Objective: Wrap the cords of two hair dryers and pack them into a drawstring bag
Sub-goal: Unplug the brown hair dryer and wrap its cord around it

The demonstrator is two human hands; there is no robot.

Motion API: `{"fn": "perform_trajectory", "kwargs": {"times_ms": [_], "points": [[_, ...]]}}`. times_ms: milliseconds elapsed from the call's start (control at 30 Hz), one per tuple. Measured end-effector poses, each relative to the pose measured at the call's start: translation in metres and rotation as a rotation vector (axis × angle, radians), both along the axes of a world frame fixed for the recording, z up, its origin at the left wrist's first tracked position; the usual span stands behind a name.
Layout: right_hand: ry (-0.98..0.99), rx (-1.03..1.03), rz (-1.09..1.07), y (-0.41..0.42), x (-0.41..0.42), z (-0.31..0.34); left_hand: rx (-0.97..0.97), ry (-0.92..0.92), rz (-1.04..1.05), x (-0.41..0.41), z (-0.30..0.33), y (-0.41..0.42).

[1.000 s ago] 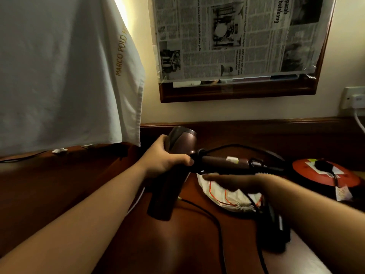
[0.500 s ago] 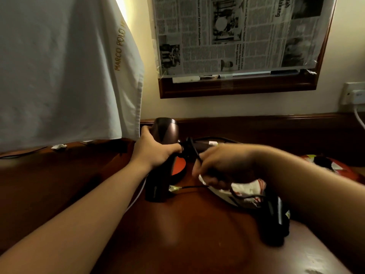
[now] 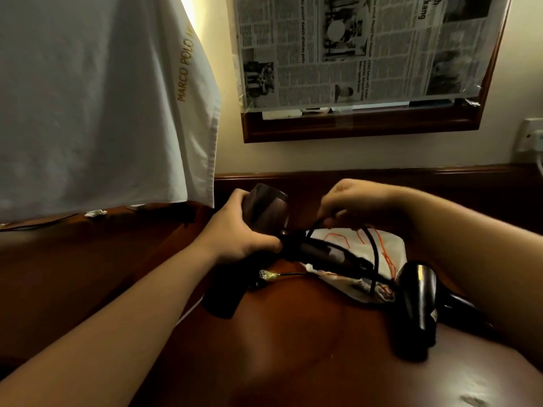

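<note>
A: What has the left hand (image 3: 235, 235) got?

B: Its fingers are curled round the smooth, rounded barrel of the brown hair dryer (image 3: 266, 212); the thumb lies by the joint where the handle folds out.

A: And the right hand (image 3: 355, 201)?

B: Its fingertips are bent down and pinch a loop of the thin black cord (image 3: 371, 251), just right of the left thumb. Below those fingers the cord crosses the dryer's handle.

A: Where is the bag?

B: The drawstring bag (image 3: 390, 251), crumpled white cloth with orange string, lies under the right fingers on the glossy wooden desk (image 3: 293, 348).

A: The other dryer?

B: The black hair dryer (image 3: 418, 301), shiny plastic, lies beyond the bag, beneath the right forearm, touched by neither hand.
</note>
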State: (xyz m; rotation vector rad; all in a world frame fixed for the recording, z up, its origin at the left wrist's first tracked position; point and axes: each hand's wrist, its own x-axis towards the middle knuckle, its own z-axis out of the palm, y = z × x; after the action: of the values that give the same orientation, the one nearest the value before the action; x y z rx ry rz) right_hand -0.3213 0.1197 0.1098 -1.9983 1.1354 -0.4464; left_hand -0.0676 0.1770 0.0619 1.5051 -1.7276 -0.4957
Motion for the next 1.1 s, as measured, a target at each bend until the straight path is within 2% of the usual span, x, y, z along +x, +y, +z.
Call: {"fn": "perform_trajectory", "kwargs": {"times_ms": [133,333,400,500,567,633,700,800,867,967,1100], "points": [[0.128,-0.063,0.018,0.017,0.012,0.024,-0.05,-0.002,0.143,-0.001,0.002,-0.003],[0.041,0.196,0.071,0.052,0.039,-0.013,-0.227,0.004,0.313,-0.004,0.013,-0.007],[-0.023,0.236,0.095,0.047,0.043,-0.033,-0.201,0.058,0.324,-0.003,0.009,-0.009],[0.172,0.118,0.105,0.034,0.042,-0.062,-0.153,0.305,0.305,0.0,0.009,-0.006],[0.225,0.044,0.058,0.028,0.039,-0.079,-0.13,0.373,0.23,0.003,0.015,-0.003],[0.093,0.058,0.024,0.015,0.027,-0.08,-0.085,0.31,0.125,0.009,0.019,0.001],[0.001,-0.045,0.058,-0.002,0.012,-0.063,-0.035,0.254,0.055,0.012,0.021,0.006],[0.061,-0.251,-0.053,-0.015,0.008,-0.025,-0.041,0.237,0.035,0.015,0.017,0.011],[0.088,-0.348,-0.033,-0.015,0.009,-0.006,-0.079,0.168,0.043,0.014,0.018,0.013],[0.133,-0.31,-0.01,-0.002,0.015,0.021,-0.133,0.066,0.09,0.012,0.02,0.013],[0.22,-0.191,0.012,0.019,0.026,0.042,-0.238,0.048,0.229,0.012,0.021,0.009]]}}
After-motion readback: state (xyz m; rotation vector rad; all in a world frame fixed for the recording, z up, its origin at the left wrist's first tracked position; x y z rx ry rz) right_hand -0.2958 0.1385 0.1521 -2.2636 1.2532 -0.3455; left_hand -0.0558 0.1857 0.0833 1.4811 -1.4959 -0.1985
